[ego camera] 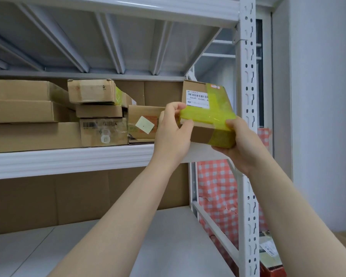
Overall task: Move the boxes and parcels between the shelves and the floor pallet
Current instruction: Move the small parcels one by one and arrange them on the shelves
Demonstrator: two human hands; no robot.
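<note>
Since both of your hands are on it, note the small taped box (pixel 206 112) first: it sits at the right end of the middle shelf (pixel 68 158), just beside the white upright post (pixel 248 92) and to the right of the brown box with the diamond sticker (pixel 142 120), its near end out over the shelf's front lip. Your left hand (pixel 172 134) pinches the near left corner, fingers curled round it. Your right hand (pixel 245 144) wraps the near right corner, thumb on top and fingers underneath. Whether the underside touches the shelf cannot be told. Judgement on handling: a compact, stiff cardboard carton, probably light, since two corner grips manage it without visible strain. The yellow-green tape banding the near end looks glossy and is likely slick, so bare cardboard on the sides or a palm beneath would give a surer hold. Orientation: the long axis runs front to back, into the shelf, with a short end face towards you. The top face tilts towards you, far end higher, and the shipping label (pixel 197 99) on it reads upright from your side.
</note>
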